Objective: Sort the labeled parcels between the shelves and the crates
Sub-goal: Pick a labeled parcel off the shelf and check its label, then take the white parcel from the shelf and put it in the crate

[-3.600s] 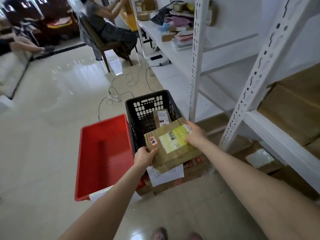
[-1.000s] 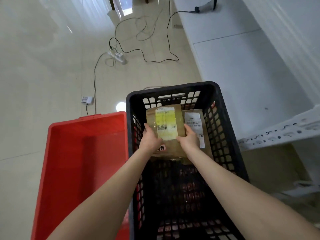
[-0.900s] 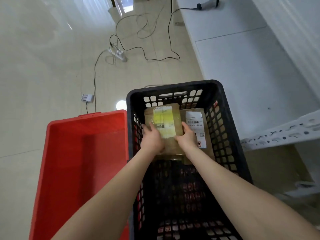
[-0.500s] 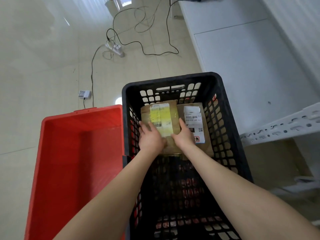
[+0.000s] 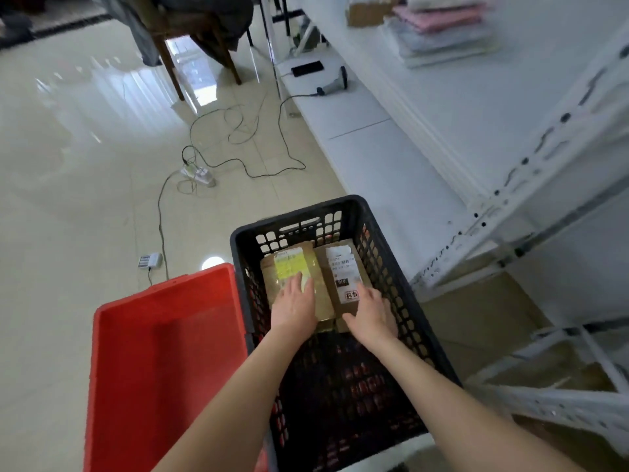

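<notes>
Glossy tiled floor [image 5: 85, 165], perforated black plastic crate [image 5: 391, 267], brown cardboard parcels [image 5: 320, 287].

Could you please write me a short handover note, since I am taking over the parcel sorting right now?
Left hand: open, flat on the yellow-labelled parcel.
Right hand: open, flat on the white-labelled parcel beside it.
Both parcels lie side by side at the far end of the black crate; the red crate stands at its left.
Done: these two parcels are in a crate.
Left: lift the hands off, then probably fetch the next parcel; brown boxes show low in the white rack at right.
</notes>
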The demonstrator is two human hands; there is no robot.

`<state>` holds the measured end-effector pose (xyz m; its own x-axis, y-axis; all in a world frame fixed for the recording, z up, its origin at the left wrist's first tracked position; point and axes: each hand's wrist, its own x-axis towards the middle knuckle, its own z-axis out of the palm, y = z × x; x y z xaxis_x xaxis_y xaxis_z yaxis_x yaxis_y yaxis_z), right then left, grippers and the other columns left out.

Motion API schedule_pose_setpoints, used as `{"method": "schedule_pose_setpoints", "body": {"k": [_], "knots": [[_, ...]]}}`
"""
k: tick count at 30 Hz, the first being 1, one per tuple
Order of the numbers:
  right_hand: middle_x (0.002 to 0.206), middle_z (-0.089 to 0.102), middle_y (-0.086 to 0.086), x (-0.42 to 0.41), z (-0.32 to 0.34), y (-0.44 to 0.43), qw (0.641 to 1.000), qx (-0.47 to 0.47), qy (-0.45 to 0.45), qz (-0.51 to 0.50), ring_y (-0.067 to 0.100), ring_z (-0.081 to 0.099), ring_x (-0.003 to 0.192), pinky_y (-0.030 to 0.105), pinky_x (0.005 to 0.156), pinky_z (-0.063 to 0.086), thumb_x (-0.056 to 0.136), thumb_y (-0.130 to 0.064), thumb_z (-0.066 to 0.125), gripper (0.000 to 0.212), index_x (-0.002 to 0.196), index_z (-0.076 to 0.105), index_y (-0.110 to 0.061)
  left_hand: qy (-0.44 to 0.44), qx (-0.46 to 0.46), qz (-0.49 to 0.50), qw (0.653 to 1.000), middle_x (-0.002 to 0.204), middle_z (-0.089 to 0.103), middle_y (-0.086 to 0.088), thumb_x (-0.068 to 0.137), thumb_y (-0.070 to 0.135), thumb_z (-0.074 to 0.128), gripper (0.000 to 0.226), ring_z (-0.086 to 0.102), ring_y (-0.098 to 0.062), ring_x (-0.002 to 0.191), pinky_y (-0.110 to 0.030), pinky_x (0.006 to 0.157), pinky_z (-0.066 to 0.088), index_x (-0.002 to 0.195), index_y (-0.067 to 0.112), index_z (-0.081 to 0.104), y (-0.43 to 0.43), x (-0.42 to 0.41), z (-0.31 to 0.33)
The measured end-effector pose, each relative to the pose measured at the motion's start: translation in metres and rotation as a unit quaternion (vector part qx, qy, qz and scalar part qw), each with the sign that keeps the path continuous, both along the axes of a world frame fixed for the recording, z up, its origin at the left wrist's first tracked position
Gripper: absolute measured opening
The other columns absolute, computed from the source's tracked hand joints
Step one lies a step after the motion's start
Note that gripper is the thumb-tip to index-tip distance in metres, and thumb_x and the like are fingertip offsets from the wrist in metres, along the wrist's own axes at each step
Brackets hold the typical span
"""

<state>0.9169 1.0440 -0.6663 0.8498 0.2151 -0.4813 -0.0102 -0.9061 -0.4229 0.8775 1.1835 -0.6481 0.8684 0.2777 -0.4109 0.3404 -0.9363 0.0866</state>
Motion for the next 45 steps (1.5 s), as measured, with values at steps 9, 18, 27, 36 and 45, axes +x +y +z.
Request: {"method": "schedule_pose_setpoints", "body": {"k": [9,18,27,36,45], "knots": [[0.154,0.023,0.000,-0.078,0.111,-0.086,0.987,-0.064,-0.101,-0.107,0.027,0.029,0.136,0.041,0.103,0.037,0.091,-0.039,0.058,0.073,0.150,0.017,-0.026,-0.066,0.043,-0.263,0.962,0.158,0.009,-0.014,0.088,0.011,0.059,0.076,0.011,-0.030,0.146,-0.043,0.116,0.023,0.150,0.013,0.015,-0.075,-0.026,0.093],[0.152,0.027,0.005,-0.200,0.200,-0.229,0.942,-0.128,-0.174,-0.258,0.030,0.033,0.133,0.041,0.102,0.038,0.090,-0.034,0.057,0.067,0.147,0.023,-0.023,-0.150,0.031,-0.452,0.878,0.153,0.017,-0.013,0.087,0.010,0.058,0.073,0.017,-0.029,0.143,-0.040,0.114,0.027,0.148,0.013,0.019,-0.241,-0.087,0.176],[0.154,0.023,0.006,-0.404,0.274,-0.394,0.869,-0.187,-0.235,-0.393,0.028,0.026,0.138,0.041,0.108,0.030,0.092,-0.030,0.057,0.066,0.148,0.022,-0.023,-0.218,0.010,-0.592,0.776,0.159,0.007,-0.012,0.094,0.012,0.053,0.068,0.009,-0.028,0.147,-0.041,0.115,0.025,0.150,0.013,0.015,-0.435,-0.252,0.252],[0.146,0.032,0.008,-0.614,0.350,-0.533,0.800,-0.253,-0.254,-0.482,0.029,0.032,0.131,0.040,0.102,0.036,0.093,-0.036,0.054,0.060,0.144,0.027,-0.019,-0.277,-0.021,-0.663,0.696,0.146,0.029,-0.013,0.083,0.016,0.064,0.066,0.035,-0.029,0.133,-0.039,0.101,0.041,0.141,0.013,0.033,-0.593,-0.448,0.339],[0.148,0.030,0.007,-0.672,0.445,-0.616,0.730,-0.284,-0.373,-0.497,0.028,0.032,0.132,0.037,0.105,0.034,0.093,-0.032,0.052,0.059,0.146,0.026,-0.022,-0.383,-0.080,-0.698,0.600,0.156,0.012,-0.013,0.085,0.015,0.060,0.077,0.018,-0.028,0.143,-0.039,0.111,0.028,0.149,0.013,0.017,-0.683,-0.511,0.439]]}}
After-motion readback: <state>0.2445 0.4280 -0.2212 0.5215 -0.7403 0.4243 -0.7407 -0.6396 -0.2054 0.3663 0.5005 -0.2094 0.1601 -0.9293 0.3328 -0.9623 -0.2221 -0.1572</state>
